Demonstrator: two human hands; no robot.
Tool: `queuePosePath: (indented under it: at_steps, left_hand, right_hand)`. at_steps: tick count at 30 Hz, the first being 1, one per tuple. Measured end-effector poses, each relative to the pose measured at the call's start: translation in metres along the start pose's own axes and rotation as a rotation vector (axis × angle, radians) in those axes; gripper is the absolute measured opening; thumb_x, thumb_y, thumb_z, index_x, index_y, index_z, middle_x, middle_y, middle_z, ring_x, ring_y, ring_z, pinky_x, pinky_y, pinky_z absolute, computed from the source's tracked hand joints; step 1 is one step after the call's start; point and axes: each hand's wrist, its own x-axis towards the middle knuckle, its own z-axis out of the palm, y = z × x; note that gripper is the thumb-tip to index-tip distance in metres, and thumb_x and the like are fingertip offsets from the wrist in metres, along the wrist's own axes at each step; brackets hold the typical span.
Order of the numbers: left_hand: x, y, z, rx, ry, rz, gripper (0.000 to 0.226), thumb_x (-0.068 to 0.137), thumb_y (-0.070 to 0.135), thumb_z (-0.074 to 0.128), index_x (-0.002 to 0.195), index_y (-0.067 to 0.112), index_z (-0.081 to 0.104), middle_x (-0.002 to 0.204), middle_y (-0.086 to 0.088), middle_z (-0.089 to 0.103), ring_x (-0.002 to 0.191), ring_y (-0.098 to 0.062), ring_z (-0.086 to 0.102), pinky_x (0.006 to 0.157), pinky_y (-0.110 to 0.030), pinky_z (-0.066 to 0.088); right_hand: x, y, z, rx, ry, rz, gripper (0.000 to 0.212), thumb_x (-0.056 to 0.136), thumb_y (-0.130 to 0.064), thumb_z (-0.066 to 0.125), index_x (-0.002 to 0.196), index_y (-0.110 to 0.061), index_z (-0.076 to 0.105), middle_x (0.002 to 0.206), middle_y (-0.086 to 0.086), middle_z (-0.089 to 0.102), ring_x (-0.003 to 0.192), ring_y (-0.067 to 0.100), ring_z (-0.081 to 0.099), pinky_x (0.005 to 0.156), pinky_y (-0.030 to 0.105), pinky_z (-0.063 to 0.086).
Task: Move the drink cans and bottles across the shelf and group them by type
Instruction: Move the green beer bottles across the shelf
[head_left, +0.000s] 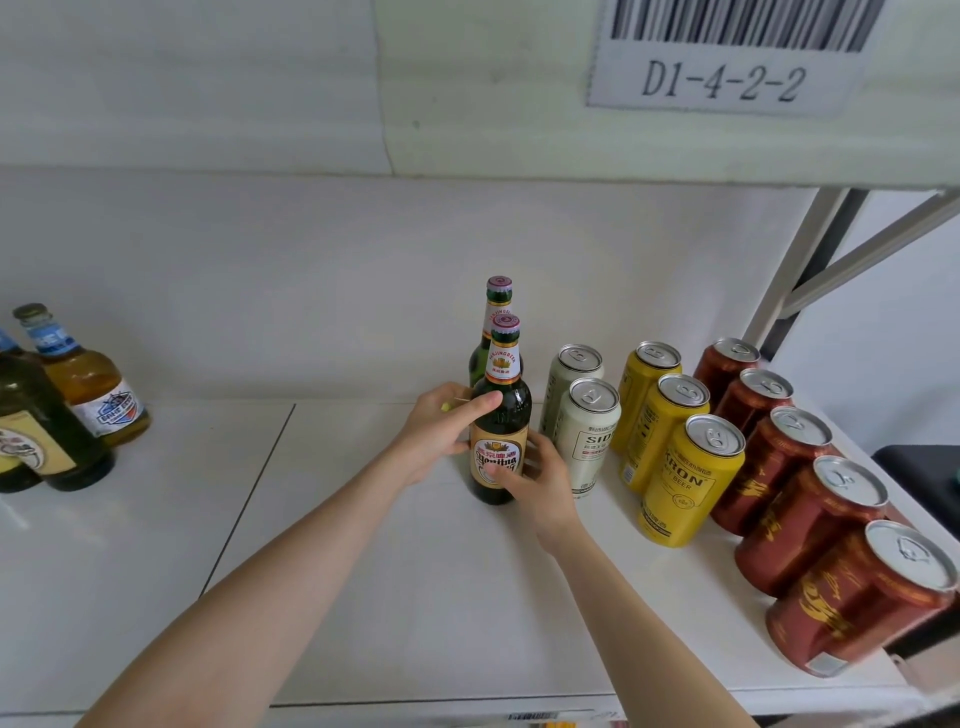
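Observation:
A green beer bottle with a gold label stands upright on the white shelf, mid-frame. My left hand wraps its left side and my right hand holds its lower right. A second, matching green bottle stands directly behind it. To the right stand two white cans, then a row of three yellow cans, then a row of several red cans running toward the front right corner. At the far left stand an amber bottle with a blue label and dark bottles.
The upper shelf's front edge carries a barcode label reading D1-4-2-2. A grey metal brace rises at the back right. The shelf ends just right of the red cans, and a seam runs across the surface.

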Motion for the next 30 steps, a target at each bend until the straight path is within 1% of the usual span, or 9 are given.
queuePosePath:
  at_steps: [4, 7, 10, 12, 15, 19, 25, 27, 30]
  left_hand:
    - [-0.002, 0.001, 0.001, -0.001, 0.001, 0.003, 0.069, 0.048, 0.064, 0.086, 0.093, 0.017, 0.064, 0.098, 0.0, 0.075, 0.097, -0.013, 0.07, 0.073, -0.034, 0.059]
    - [-0.004, 0.003, 0.002, 0.008, -0.004, -0.005, 0.067, 0.05, 0.061, 0.082, 0.096, 0.016, 0.064, 0.095, 0.004, 0.075, 0.095, -0.01, 0.07, 0.069, -0.03, 0.058]
    - [-0.006, 0.007, 0.002, 0.071, 0.001, -0.012, 0.045, 0.068, 0.054, 0.08, 0.096, 0.02, 0.067, 0.089, 0.011, 0.075, 0.093, -0.005, 0.068, 0.074, -0.03, 0.056]
    - [-0.009, 0.009, 0.001, 0.164, 0.021, 0.018, 0.031, 0.078, 0.051, 0.074, 0.094, 0.025, 0.068, 0.087, 0.015, 0.074, 0.09, 0.001, 0.066, 0.071, -0.025, 0.051]
    - [-0.016, 0.008, -0.005, 0.293, 0.072, 0.102, 0.036, 0.084, 0.052, 0.068, 0.107, 0.024, 0.067, 0.102, 0.013, 0.07, 0.097, -0.003, 0.063, 0.073, -0.021, 0.046]
    - [-0.029, -0.006, -0.026, 0.65, 0.165, 0.273, 0.049, 0.094, 0.044, 0.059, 0.131, 0.012, 0.058, 0.132, -0.003, 0.06, 0.123, -0.018, 0.054, 0.102, -0.033, 0.042]
    - [-0.066, -0.032, -0.055, 1.161, 0.261, 0.559, 0.051, 0.094, 0.039, 0.058, 0.134, 0.007, 0.054, 0.139, -0.016, 0.054, 0.128, -0.038, 0.047, 0.106, -0.047, 0.038]
    - [-0.079, -0.039, -0.059, 1.294, 0.267, 0.536, 0.056, 0.093, 0.043, 0.059, 0.139, 0.011, 0.051, 0.147, -0.017, 0.046, 0.136, -0.038, 0.04, 0.109, -0.055, 0.033]
    - [-0.099, -0.049, -0.065, 1.403, 0.258, 0.502, 0.06, 0.093, 0.048, 0.054, 0.145, 0.017, 0.045, 0.156, -0.013, 0.035, 0.145, -0.034, 0.028, 0.112, -0.06, 0.022]
  right_hand:
    - [0.0, 0.0, 0.0, -0.017, 0.01, -0.003, 0.056, 0.076, 0.0, 0.079, 0.124, -0.018, 0.054, 0.109, -0.003, 0.068, 0.094, 0.002, 0.066, 0.075, 0.017, 0.053]
    - [-0.001, 0.0, 0.001, -0.028, 0.019, 0.002, 0.056, 0.077, -0.001, 0.079, 0.125, -0.016, 0.054, 0.109, -0.003, 0.068, 0.093, 0.001, 0.066, 0.073, 0.016, 0.053]
    - [-0.003, 0.0, 0.001, -0.072, 0.045, 0.008, 0.056, 0.076, -0.007, 0.081, 0.125, -0.017, 0.054, 0.111, -0.002, 0.068, 0.1, 0.005, 0.065, 0.077, 0.018, 0.054]
    - [-0.006, -0.001, 0.001, -0.14, 0.064, -0.002, 0.057, 0.075, -0.014, 0.082, 0.124, -0.018, 0.054, 0.113, -0.003, 0.066, 0.106, 0.01, 0.063, 0.079, 0.016, 0.05]
    - [-0.014, -0.002, 0.0, -0.309, 0.124, -0.043, 0.062, 0.075, -0.024, 0.083, 0.129, -0.015, 0.052, 0.12, -0.003, 0.063, 0.111, 0.013, 0.058, 0.082, 0.016, 0.045]
    - [-0.032, -0.004, -0.001, -0.581, 0.201, -0.124, 0.068, 0.078, -0.035, 0.078, 0.136, -0.017, 0.047, 0.131, 0.0, 0.058, 0.12, 0.018, 0.052, 0.09, 0.032, 0.047]
    - [-0.069, -0.007, 0.0, -1.066, 0.256, -0.261, 0.07, 0.084, -0.046, 0.065, 0.143, -0.018, 0.04, 0.141, 0.003, 0.049, 0.124, 0.026, 0.046, 0.094, 0.04, 0.041]
    - [-0.081, -0.006, -0.001, -1.204, 0.226, -0.253, 0.073, 0.087, -0.049, 0.059, 0.149, -0.02, 0.032, 0.151, 0.003, 0.038, 0.133, 0.027, 0.038, 0.101, 0.041, 0.036]
    - [-0.098, -0.004, 0.0, -1.335, 0.198, -0.224, 0.076, 0.09, -0.054, 0.053, 0.152, -0.022, 0.023, 0.16, 0.005, 0.025, 0.144, 0.03, 0.024, 0.112, 0.044, 0.026]
